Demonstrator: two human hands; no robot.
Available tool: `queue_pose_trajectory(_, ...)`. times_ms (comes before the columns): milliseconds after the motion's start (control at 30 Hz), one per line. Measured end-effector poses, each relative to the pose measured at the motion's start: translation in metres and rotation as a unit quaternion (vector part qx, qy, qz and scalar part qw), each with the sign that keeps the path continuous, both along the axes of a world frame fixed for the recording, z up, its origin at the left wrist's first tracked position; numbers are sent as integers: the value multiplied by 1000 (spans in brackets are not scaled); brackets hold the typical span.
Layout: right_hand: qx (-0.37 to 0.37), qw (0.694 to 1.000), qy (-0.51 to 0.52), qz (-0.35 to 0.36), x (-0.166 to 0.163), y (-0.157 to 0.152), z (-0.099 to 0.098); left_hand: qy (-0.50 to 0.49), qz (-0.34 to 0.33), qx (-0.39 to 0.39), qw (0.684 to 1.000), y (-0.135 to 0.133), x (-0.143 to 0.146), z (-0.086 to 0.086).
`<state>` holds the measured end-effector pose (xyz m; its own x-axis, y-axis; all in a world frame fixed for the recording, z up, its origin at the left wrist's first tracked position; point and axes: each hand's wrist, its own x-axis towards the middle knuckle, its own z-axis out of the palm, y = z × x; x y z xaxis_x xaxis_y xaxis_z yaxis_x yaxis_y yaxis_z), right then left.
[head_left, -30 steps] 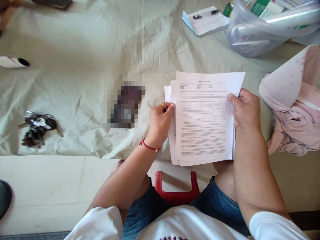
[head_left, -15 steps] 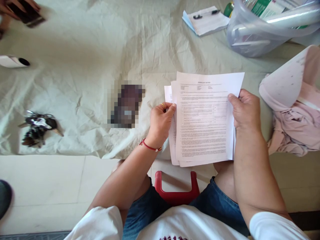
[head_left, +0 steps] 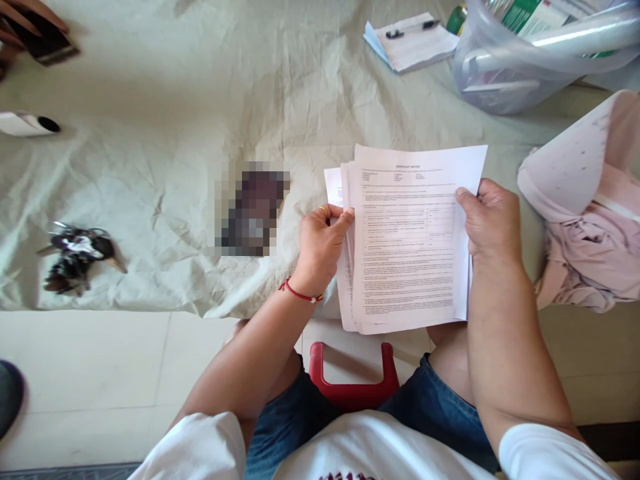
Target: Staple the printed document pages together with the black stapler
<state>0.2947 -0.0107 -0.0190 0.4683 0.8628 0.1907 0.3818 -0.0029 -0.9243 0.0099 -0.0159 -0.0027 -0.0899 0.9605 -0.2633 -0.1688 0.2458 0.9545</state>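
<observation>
I hold a small stack of printed paper sheets (head_left: 407, 240) in front of me, over the edge of a cloth-covered surface (head_left: 175, 133). My left hand (head_left: 323, 247), with a red string bracelet at the wrist, pinches the stack's left edge, fingers closed on the sheets. My right hand (head_left: 490, 223) grips the right edge, thumb on top of the front page. The sheets are slightly fanned at the left. I sit on a red stool (head_left: 353, 380).
A bunch of keys (head_left: 75, 257) lies at the left, a blurred dark object (head_left: 253, 210) in the middle. A notepad with a pen (head_left: 413, 40) and a clear plastic tub (head_left: 530, 53) sit at the back right, pink cloth (head_left: 595, 220) at the right. Another person's hand holds a phone (head_left: 35, 33) top left.
The sheets behind the front page have fanned a little further out to the left under my left thumb. The other person's hand with the phone has come into view at the top left.
</observation>
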Motion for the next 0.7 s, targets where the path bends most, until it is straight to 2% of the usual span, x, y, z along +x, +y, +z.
queue_pose_trajectory(233, 4, 1000, 1, -13, -3, -1, 7, 15, 6, 4, 1000, -1, 0, 3)
queue_pose_trajectory(500, -19, 999, 44, -4, -5, -1, 14, -20, 22, 17, 999, 1, 1, -3)
queue_pose_trajectory(700, -23, 999, 48, 5, -8, -2, 18, -26, 4, 21, 999, 1, 0, 0)
